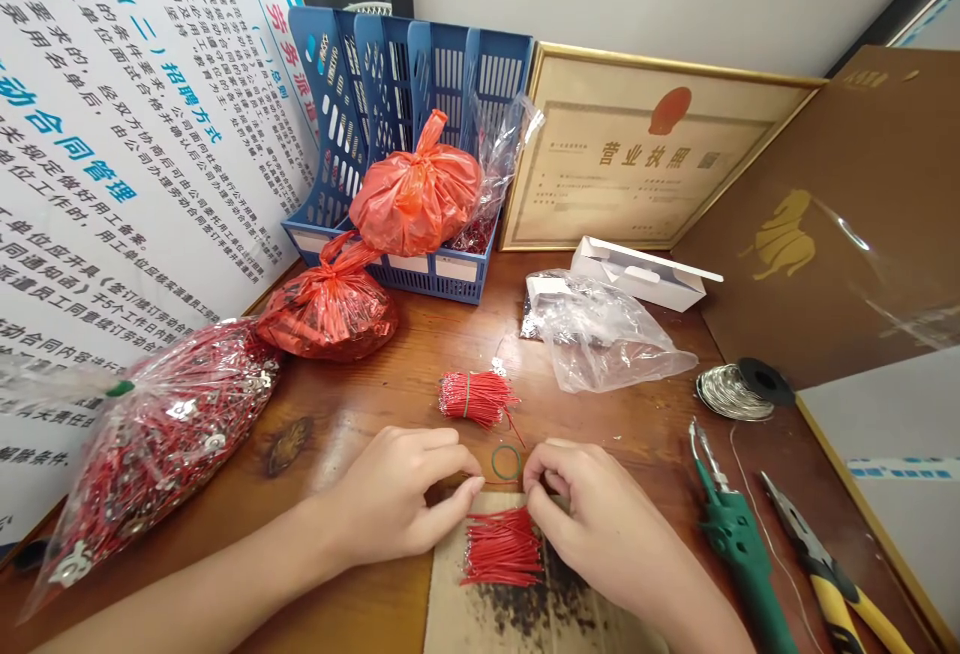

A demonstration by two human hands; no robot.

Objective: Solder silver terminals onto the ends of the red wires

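My left hand pinches with thumb and forefinger at one end of a thin red wire. At the wire's other end, the fingers of my right hand are closed as well. Just behind the wire lies a loose green rubber band. Between my wrists, a stack of short red wires rests on a stained cardboard piece. Farther back sits a bundle of red wires with a band around it, one or two ends sticking out toward me.
Wire-filled clear bag and red bags stand left, before a blue file rack. Clear plastic and a white box lie behind. At right are a solder spool, green soldering tool and yellow-handled pliers.
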